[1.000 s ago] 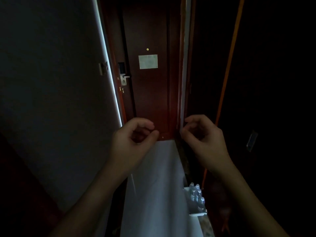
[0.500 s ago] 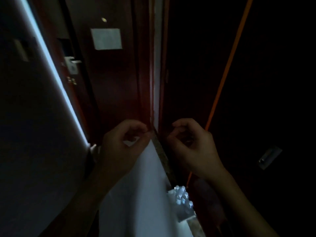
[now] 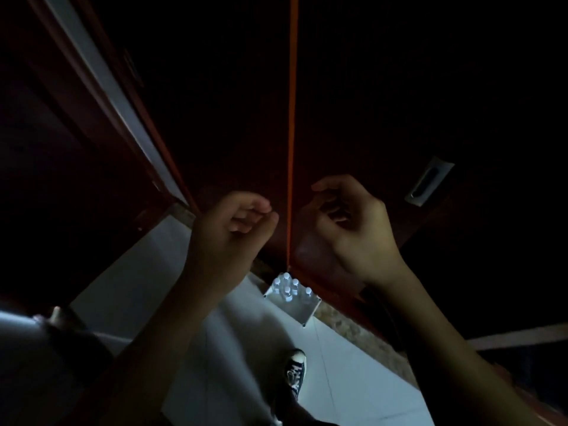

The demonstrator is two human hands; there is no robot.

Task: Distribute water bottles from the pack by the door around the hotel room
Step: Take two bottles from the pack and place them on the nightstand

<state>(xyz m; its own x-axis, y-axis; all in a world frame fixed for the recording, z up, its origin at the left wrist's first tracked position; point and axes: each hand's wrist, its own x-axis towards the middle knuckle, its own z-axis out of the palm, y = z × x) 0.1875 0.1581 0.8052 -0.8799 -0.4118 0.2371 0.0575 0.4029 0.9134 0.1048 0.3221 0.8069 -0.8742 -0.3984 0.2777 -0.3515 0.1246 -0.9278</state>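
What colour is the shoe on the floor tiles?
Black with white laces and toe cap: the shoe, seen only in the head view.

Left hand (image 3: 229,232) and right hand (image 3: 350,229): raised, fingers loosely curled, empty. Bottle pack (image 3: 290,298): on pale floor (image 3: 147,290), against dark wardrobe (image 3: 384,103).

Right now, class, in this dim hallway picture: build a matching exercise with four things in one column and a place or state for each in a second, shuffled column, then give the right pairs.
Things
1. pack of clear plastic water bottles
2. black-and-white canvas sneaker
3. silver recessed door pull
4. left hand

Places or states
A. set into the dark wooden panel, upper right
B. loosely curled in the air, holding nothing
C. on the pale floor, against the dark panels
D. on the pale floor, nearest the camera

Pairs: 1-C, 2-D, 3-A, 4-B
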